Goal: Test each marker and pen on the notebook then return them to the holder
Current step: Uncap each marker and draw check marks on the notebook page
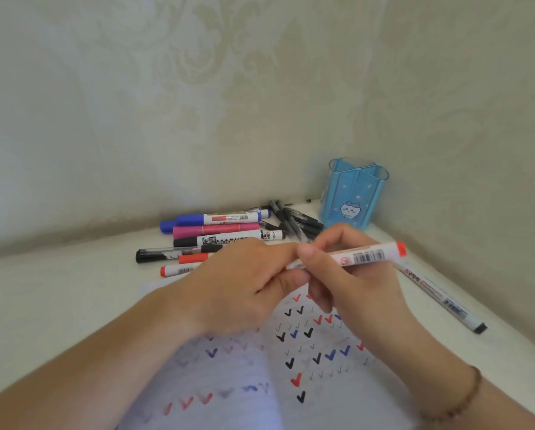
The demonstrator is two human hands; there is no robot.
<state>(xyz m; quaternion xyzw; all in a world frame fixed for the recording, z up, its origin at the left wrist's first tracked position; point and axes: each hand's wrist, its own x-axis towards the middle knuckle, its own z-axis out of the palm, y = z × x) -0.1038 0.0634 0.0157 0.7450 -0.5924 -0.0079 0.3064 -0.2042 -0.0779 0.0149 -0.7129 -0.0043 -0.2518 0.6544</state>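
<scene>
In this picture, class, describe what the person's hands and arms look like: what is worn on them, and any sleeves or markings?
Both forearms are bare, with no sleeves in view. The right wrist wears a thin bracelet of small brown beads. The left hand and right hand show no rings, gloves or markings, and the nails look short and unpainted.

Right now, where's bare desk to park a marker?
Free: the white desk left of the notebook and in front of the marker pile. A smaller strip lies between the blue holder and the lone pen. Crowded: the back corner pile and under both hands.
</scene>
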